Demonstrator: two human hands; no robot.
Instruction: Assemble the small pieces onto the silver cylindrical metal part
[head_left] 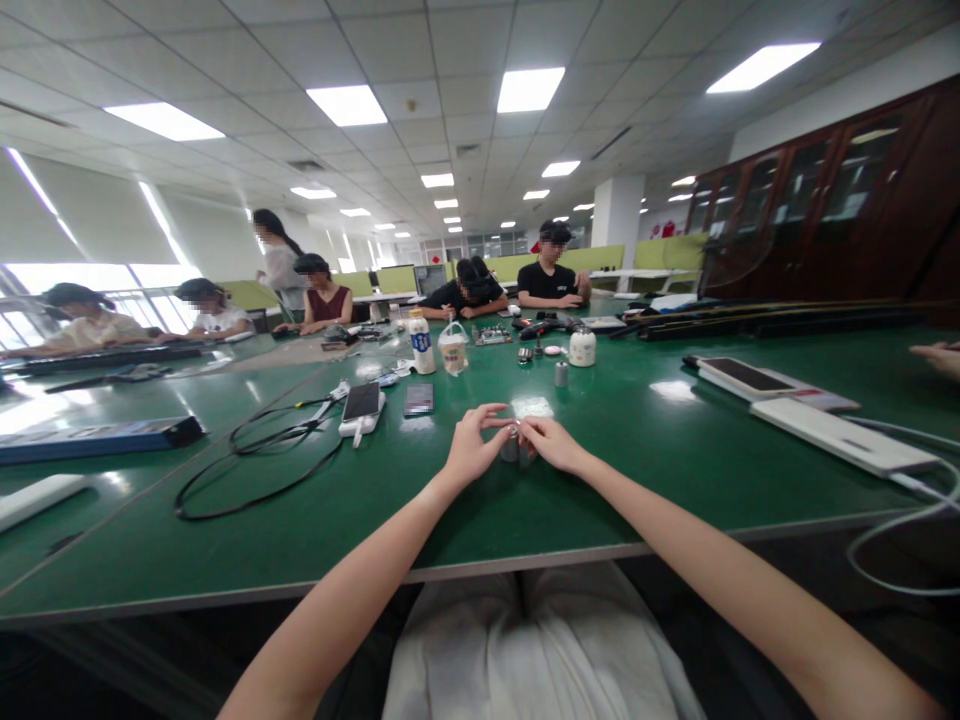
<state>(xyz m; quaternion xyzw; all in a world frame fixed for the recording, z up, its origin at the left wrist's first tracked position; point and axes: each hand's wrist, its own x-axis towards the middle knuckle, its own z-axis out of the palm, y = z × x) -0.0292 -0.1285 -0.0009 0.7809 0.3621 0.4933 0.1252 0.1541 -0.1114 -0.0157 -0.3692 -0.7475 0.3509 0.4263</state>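
Over the green table (420,520), both hands meet at a small grey metal cylinder (510,450) standing upright. My left hand (474,443) reaches it from the left, its thumb and a fingertip closed at the cylinder's top while the upper fingers stretch forward. From the other side, my right hand (553,444) has its fingers bent and pressed together at the top, beside a second greyish piece that is blurred and partly covered. What exactly lies between the fingertips is too small to make out. Farther ahead stands another grey metal cylinder (561,374), apart from both hands.
Ahead are a white jar (582,348), a lidded cup (453,350), a bottle (421,345) and a dark flat device (419,400). Left lie a power bank (362,410) and a looped black cable (217,512); right, a white device (840,437) with cable. Several people sit around.
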